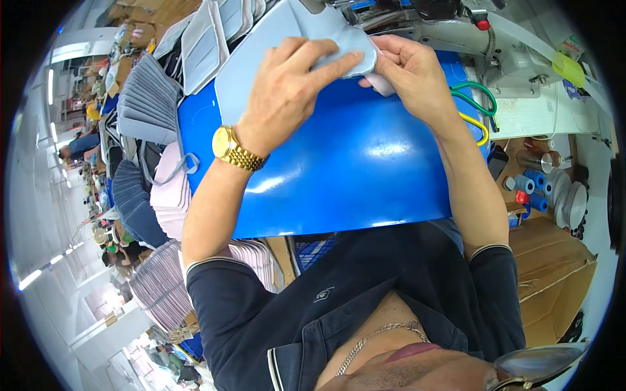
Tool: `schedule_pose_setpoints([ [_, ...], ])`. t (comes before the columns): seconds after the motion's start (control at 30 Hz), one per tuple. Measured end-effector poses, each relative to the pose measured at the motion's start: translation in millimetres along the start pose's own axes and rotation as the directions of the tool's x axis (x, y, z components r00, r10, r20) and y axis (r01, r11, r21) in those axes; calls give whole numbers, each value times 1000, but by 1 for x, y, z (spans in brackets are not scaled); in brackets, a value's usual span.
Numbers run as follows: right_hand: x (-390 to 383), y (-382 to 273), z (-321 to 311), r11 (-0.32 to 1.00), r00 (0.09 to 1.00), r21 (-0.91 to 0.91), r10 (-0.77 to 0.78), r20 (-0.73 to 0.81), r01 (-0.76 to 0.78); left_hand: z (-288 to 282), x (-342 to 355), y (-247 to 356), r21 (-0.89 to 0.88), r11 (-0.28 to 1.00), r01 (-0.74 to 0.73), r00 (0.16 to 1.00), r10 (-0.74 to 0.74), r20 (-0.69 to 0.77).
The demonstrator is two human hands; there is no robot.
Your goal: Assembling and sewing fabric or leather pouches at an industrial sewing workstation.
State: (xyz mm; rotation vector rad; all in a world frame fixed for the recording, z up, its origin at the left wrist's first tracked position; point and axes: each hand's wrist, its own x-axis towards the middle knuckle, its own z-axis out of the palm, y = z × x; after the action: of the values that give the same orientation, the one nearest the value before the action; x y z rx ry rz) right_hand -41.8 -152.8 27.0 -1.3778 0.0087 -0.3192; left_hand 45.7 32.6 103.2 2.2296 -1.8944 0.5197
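A light blue padded fabric panel (pixel 239 86) lies at the top of the blue work surface (pixel 339 169). My left hand (pixel 293 85), with a gold watch at the wrist, has bent fingers pressed on the panel, its thumb hidden. My right hand (pixel 407 75) is closed on the panel's right corner, where a small pale pink strip (pixel 381 86) hangs from the fingers. Machine parts (pixel 437 13) stand just beyond both hands.
Stacks of grey pieces (pixel 147 98), dark blue pieces (pixel 137 202) and pink pieces (pixel 169 195) line the left. Green-handled scissors (pixel 486 94) and a yellow handle (pixel 476 130) lie right, above thread spools (pixel 535 186) and a carton (pixel 554 280). Distant people (pixel 81 146) appear far left.
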Motion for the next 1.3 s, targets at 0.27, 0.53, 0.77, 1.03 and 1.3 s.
schedule_pose_setpoints([
  [0.27,-2,-3,1,998,1000,-59,0,-11,-1,12,11,-9,183,983,35,999,-28,-41],
  [0.53,-2,-5,1,989,999,-146,-11,-43,5,7,31,30,256,942,216,976,-219,-18],
  [0.77,2,3,-4,994,999,-93,-50,5,50,-4,60,50,4,871,491,849,-480,219],
  [1.03,6,9,-6,977,993,202,44,107,-65,47,-77,147,-407,872,270,959,-281,35],
  [1.3,2,6,-9,987,990,147,50,130,-69,12,-69,170,-290,950,114,983,-151,-108],
])
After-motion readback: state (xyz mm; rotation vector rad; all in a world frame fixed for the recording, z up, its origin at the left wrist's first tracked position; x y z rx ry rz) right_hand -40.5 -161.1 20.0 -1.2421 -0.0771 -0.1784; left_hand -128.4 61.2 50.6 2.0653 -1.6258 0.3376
